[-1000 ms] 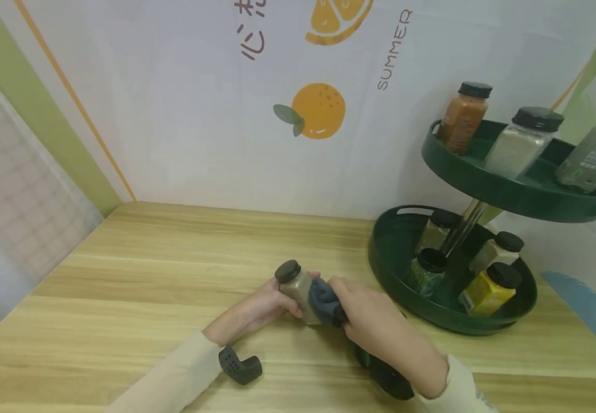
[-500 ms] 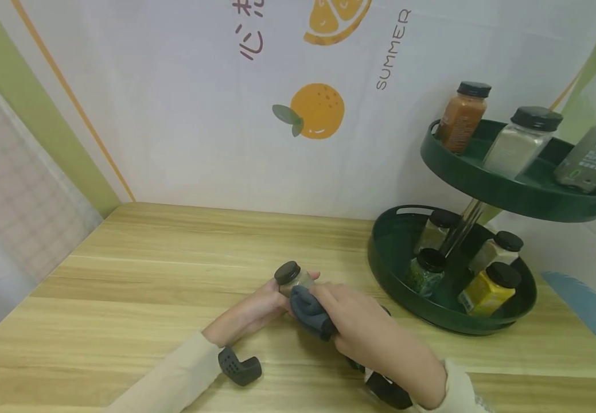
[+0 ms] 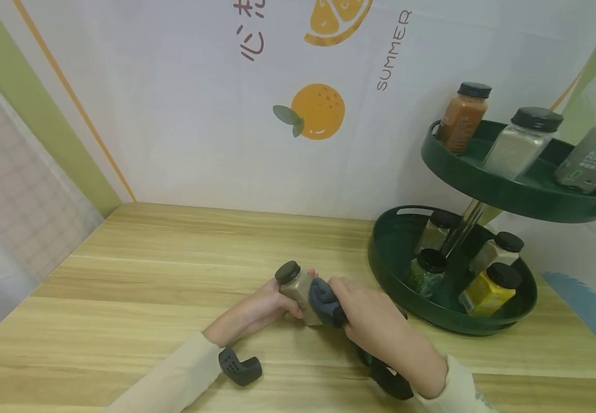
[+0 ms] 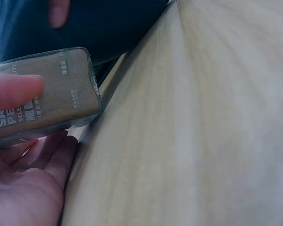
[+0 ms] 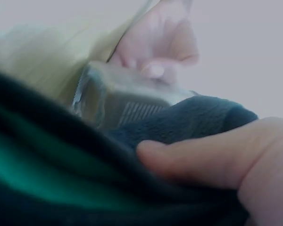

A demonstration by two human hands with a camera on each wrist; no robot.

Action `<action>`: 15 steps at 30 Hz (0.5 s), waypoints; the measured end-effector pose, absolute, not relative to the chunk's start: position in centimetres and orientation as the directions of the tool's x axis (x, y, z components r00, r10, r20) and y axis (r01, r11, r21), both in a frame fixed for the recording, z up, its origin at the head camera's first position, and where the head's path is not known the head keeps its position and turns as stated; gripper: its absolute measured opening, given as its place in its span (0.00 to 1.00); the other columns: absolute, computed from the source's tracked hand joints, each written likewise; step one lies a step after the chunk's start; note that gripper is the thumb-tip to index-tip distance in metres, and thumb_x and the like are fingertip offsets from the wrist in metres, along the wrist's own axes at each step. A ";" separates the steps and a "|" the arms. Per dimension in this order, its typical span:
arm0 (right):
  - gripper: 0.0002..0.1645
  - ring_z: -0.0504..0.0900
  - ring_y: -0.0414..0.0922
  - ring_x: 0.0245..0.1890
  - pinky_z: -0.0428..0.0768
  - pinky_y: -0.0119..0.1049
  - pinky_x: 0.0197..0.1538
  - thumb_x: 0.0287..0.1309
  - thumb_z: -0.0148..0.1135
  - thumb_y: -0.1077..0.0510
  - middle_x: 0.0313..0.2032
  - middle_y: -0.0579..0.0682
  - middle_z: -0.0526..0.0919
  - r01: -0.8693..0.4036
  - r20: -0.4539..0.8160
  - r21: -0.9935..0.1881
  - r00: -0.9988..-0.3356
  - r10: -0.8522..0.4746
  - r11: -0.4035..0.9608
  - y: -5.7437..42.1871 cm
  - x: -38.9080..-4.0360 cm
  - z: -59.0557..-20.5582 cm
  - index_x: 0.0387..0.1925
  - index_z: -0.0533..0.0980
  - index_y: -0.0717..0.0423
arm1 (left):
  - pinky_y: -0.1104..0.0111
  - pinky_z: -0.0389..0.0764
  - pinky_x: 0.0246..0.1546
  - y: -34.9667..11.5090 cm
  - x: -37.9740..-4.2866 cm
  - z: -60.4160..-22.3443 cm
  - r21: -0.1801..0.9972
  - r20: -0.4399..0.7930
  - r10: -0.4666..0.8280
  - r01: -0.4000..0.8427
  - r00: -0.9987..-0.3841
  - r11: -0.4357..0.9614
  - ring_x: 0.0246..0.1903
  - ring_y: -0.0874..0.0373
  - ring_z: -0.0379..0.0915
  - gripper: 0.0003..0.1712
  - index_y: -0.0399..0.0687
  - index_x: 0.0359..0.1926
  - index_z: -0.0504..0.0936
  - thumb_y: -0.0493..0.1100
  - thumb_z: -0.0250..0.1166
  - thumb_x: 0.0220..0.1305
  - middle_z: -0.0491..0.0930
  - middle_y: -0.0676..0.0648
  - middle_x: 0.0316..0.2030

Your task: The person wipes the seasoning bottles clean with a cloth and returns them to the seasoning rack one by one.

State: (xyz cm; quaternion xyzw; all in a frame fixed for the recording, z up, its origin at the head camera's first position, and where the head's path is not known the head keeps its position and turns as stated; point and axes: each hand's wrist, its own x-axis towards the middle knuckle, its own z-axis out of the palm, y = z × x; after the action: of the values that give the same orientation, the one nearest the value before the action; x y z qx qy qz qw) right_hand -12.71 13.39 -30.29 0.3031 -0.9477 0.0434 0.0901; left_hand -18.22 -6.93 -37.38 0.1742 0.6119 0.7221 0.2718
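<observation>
A small square glass spice jar with a black screw lid and tan ground contents (image 3: 296, 286) is held tilted just above the pale wood-grain surface (image 3: 174, 269), left of a dark green two-tier round rack (image 3: 483, 189) that carries other jars.

A slip seems the main risk. The jar is leaning with its lid up and to the left, and only one hand holds it. If the cloth is pressed hard against the smooth glass, the jar could be pushed out of the fingers and dropped onto the surface. The lid could also be loosened if the rubbing drags against it.

The left hand (image 3: 264, 304) is curled round the jar. In the left wrist view a fingertip (image 4: 16, 89) is seen flat on the printed label, with the palm below. The grip of the right hand (image 3: 375, 321) is clamped on a bunched dark blue-grey cloth (image 3: 323, 299), which is pressed against the jar's right side. In the right wrist view a finger (image 5: 203, 150) lies over the fabric.
</observation>
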 end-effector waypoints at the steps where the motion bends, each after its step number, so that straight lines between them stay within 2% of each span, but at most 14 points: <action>1: 0.27 0.77 0.43 0.32 0.75 0.38 0.31 0.38 0.67 0.68 0.35 0.45 0.77 -0.571 0.189 -0.018 -0.808 -0.558 0.821 13.5 -12.8 -30.3 0.41 0.67 0.53 | 0.51 0.44 0.70 -6.9 -18.2 -37.4 0.980 -0.079 0.600 -0.174 -0.796 -0.102 0.70 0.47 0.48 0.47 0.41 0.67 0.58 0.25 0.58 0.40 0.54 0.43 0.70; 3: 0.26 0.77 0.43 0.33 0.76 0.39 0.31 0.37 0.68 0.68 0.34 0.46 0.77 -0.565 0.183 -0.001 -0.811 -0.556 0.825 13.5 -12.9 -30.4 0.40 0.67 0.53 | 0.54 0.51 0.69 -6.9 -18.2 -37.5 0.984 -0.073 0.592 -0.156 -0.803 -0.090 0.66 0.48 0.56 0.44 0.41 0.65 0.61 0.25 0.58 0.40 0.60 0.42 0.67; 5: 0.25 0.77 0.43 0.33 0.76 0.39 0.32 0.37 0.67 0.68 0.34 0.46 0.77 -0.575 0.189 0.005 -0.803 -0.566 0.818 13.4 -12.8 -30.3 0.40 0.67 0.54 | 0.55 0.53 0.67 -6.9 -18.1 -37.5 0.985 -0.066 0.593 -0.146 -0.803 -0.087 0.64 0.50 0.58 0.42 0.41 0.63 0.62 0.25 0.58 0.40 0.61 0.42 0.66; 8: 0.28 0.78 0.44 0.35 0.77 0.39 0.36 0.37 0.67 0.69 0.37 0.47 0.78 -0.629 0.210 -0.005 -0.761 -0.614 0.777 13.1 -12.5 -30.1 0.43 0.68 0.54 | 0.55 0.54 0.67 -6.9 -18.1 -37.5 0.986 -0.063 0.592 -0.143 -0.803 -0.089 0.66 0.48 0.55 0.40 0.39 0.61 0.64 0.26 0.59 0.41 0.59 0.41 0.68; 12: 0.33 0.79 0.44 0.42 0.79 0.40 0.43 0.37 0.65 0.71 0.43 0.47 0.79 -0.702 0.224 -0.028 -0.698 -0.680 0.711 12.6 -11.7 -29.7 0.49 0.67 0.52 | 0.48 0.49 0.68 -6.8 -18.3 -37.5 0.985 -0.085 0.599 -0.157 -0.796 -0.069 0.69 0.43 0.48 0.37 0.40 0.62 0.64 0.30 0.60 0.46 0.57 0.40 0.69; 15: 0.34 0.79 0.44 0.44 0.79 0.40 0.43 0.37 0.64 0.71 0.44 0.48 0.79 -0.700 0.219 -0.043 -0.702 -0.677 0.713 12.4 -11.4 -29.6 0.50 0.67 0.52 | 0.48 0.50 0.68 -6.8 -18.2 -37.5 0.985 -0.110 0.590 -0.166 -0.800 -0.040 0.67 0.44 0.54 0.37 0.41 0.62 0.64 0.32 0.60 0.47 0.62 0.42 0.66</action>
State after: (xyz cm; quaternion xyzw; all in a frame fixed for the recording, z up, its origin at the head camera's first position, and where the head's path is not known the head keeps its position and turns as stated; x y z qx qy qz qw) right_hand -11.39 12.44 -29.55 0.3740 -0.9206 0.0615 0.0941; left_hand -18.21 -6.76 -37.47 0.1660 0.6384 0.7018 0.2690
